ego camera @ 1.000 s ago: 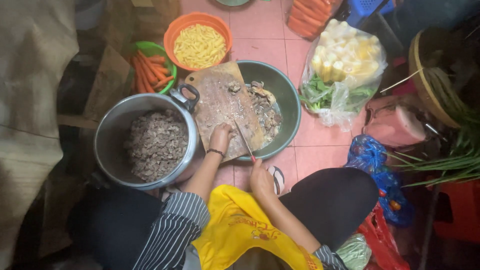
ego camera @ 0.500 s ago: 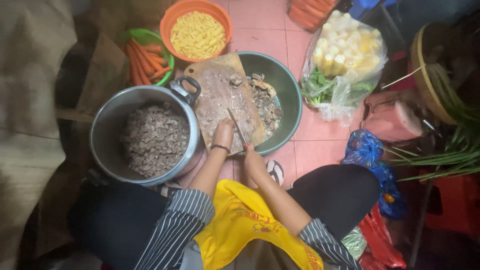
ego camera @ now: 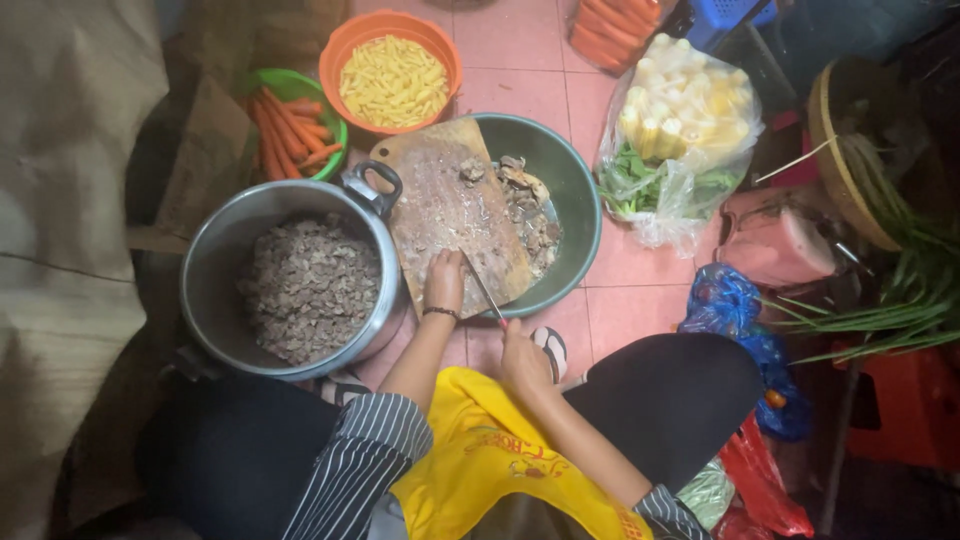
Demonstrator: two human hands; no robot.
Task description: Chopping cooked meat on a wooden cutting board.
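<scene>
My left hand (ego camera: 444,282) presses a piece of meat onto the near end of a worn wooden cutting board (ego camera: 450,205), a dark band on its wrist. My right hand (ego camera: 522,350) grips the red handle of a knife (ego camera: 485,290) whose blade slants across the board right beside the left fingers. The board lies over a green basin (ego camera: 575,190) that holds more meat pieces (ego camera: 530,205). To the left stands a large metal pot (ego camera: 215,260) full of chopped meat (ego camera: 310,285).
An orange bowl (ego camera: 335,55) of yellow pasta and a green bowl of carrots (ego camera: 290,125) sit beyond the pot. A clear bag of corn and greens (ego camera: 675,130) lies to the right, with blue and red bags (ego camera: 740,320), green onions (ego camera: 900,300) and a woven basket (ego camera: 840,140).
The view has shifted slightly. My right hand and the knife have stayed at the board's near edge, the blade working next to the left hand, which holds its place.
</scene>
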